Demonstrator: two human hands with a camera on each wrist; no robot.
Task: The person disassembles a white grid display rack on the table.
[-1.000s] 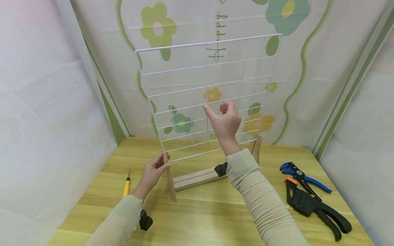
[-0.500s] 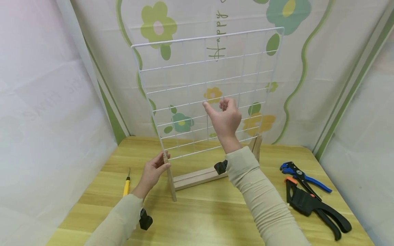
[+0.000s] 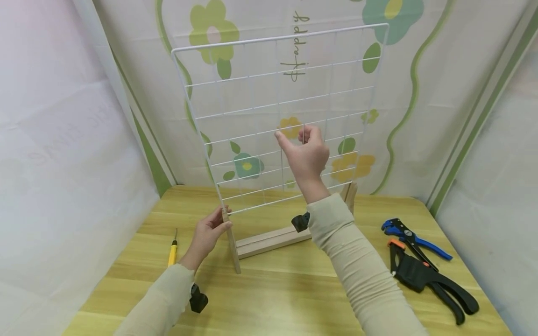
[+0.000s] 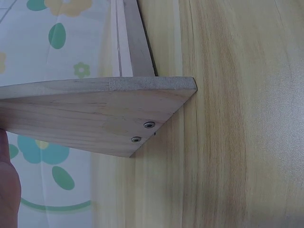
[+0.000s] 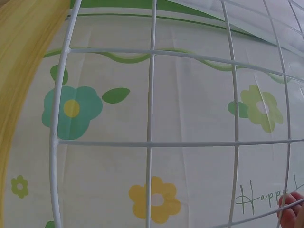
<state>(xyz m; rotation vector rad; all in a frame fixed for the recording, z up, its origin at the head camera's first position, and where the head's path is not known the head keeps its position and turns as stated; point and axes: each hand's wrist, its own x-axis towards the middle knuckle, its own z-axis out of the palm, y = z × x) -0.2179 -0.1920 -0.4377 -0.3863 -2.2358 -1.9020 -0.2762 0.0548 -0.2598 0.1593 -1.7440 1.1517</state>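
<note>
A white wire grid panel (image 3: pixel 279 37) leans upright in a wooden stand, its lower corners at the tops of the two side pieces. My right hand (image 3: pixel 309 158) grips the panel near its middle, fingers hooked round a wire and thumb spread; only its fingertips (image 5: pixel 292 213) show at the edge of the right wrist view. At the top of the left side piece (image 3: pixel 232 247), my left hand (image 3: pixel 207 234) holds the wood between thumb and fingers. A grooved crossbar (image 3: pixel 271 242) joins it to the right side piece (image 3: pixel 351 195). Two bolts (image 4: pixel 149 125) show in the left wrist view.
Left of the stand lies a yellow-handled tool with a thin metal tip (image 3: pixel 173 252). On the right lie blue-handled wire strippers (image 3: pixel 416 240) and a black hand tool with an orange end (image 3: pixel 424 275). A flower-printed cloth (image 3: pixel 403 154) hangs behind the wooden table (image 3: pixel 290 298).
The grid panel's top edge has risen in the head view and come closer, tilting toward me. My right hand has moved slightly up with it; my left hand stays at the side piece.
</note>
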